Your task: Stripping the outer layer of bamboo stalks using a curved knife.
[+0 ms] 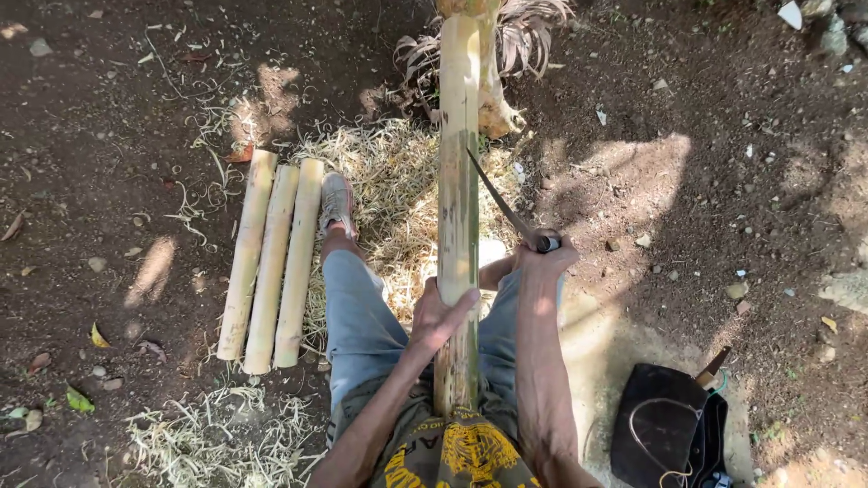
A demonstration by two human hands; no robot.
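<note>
Bamboo pole (458, 181), knife (503, 203) at edge

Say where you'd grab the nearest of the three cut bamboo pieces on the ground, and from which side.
Take the bamboo piece beside the left leg around its middle, coming from above. It lies flat on the dirt and touches its neighbour along one side, so only the top and the leg-side flank are open. The round, even shaft probably suits a wrap grip.

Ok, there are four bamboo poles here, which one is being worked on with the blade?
The long bamboo pole running up between the legs: the left hand steadies it and the right hand sets a knife against it. The three cut poles lie untouched on the ground.
</note>
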